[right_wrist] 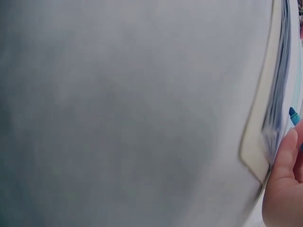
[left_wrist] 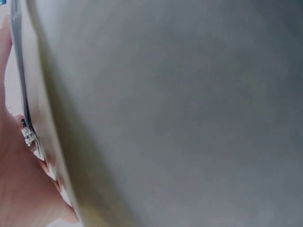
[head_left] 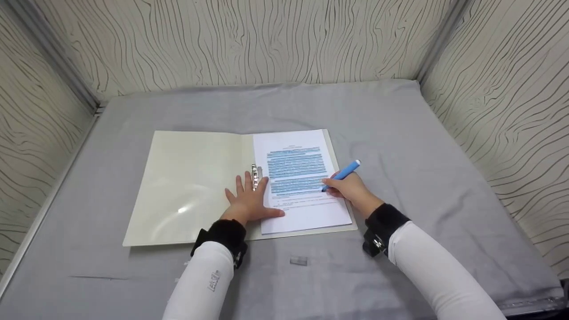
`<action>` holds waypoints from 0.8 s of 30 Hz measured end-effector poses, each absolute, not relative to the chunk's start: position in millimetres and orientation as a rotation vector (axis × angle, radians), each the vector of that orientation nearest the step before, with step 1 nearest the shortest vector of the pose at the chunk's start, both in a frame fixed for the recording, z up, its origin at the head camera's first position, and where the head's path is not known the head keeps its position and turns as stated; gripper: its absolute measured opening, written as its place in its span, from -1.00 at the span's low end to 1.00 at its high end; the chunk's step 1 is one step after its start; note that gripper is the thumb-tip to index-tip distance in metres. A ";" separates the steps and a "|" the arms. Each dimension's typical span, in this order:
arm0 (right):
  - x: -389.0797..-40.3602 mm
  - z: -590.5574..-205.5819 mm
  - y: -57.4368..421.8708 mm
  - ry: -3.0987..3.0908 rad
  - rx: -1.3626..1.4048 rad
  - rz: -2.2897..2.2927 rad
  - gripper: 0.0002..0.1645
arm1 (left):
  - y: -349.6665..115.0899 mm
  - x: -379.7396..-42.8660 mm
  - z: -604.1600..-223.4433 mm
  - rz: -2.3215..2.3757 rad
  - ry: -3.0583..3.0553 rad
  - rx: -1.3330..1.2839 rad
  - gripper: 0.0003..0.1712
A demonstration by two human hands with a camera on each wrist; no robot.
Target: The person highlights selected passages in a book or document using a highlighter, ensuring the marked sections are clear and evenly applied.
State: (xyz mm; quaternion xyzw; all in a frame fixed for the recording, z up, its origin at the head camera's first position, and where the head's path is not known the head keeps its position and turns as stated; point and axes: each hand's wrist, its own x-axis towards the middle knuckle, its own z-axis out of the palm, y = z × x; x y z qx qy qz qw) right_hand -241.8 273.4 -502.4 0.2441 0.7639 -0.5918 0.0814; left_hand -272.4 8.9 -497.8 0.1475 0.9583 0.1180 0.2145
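A cream folder (head_left: pixel 191 178) lies spread out on the grey cloth, with a stack of printed sheets (head_left: pixel 306 218) on its right side. Blue highlighting covers most of the text on the top sheet. My right hand (head_left: pixel 353 189) pinches a blue highlighter (head_left: pixel 346 170), its dark tip at the right end of the lowest blue lines. With fingers spread, my left hand (head_left: pixel 251 204) rests flat across the folder's spine, the thumb on the sheet's lower left. A metal clip (head_left: pixel 254 171) shows by its fingertips. In the right wrist view the highlighter's tip (right_wrist: pixel 292 112) points up past the fingers.
A small grey translucent piece (head_left: pixel 298 261) lies on the cloth in front of the folder. Grey cloth (head_left: pixel 400 133) covers the table. Panels with a wood-grain pattern (head_left: pixel 249 44) stand at the back and both sides.
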 end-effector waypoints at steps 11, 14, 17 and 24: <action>-240.8 -502.0 275.9 2.277 0.741 -1.772 -0.65 | 9.2 -272.1 -497.3 0.332 2.654 0.410 0.27; -239.7 -501.2 277.0 2.283 0.744 -1.770 -0.65 | 9.3 -272.2 -497.3 0.326 2.654 0.412 0.27; -238.9 -500.9 278.2 2.291 0.738 -1.772 -0.64 | 8.9 -272.5 -497.2 0.325 2.653 0.416 0.28; -238.2 -501.3 281.8 2.295 0.728 -1.772 -0.64 | 8.3 -272.1 -495.9 0.333 2.658 0.427 0.27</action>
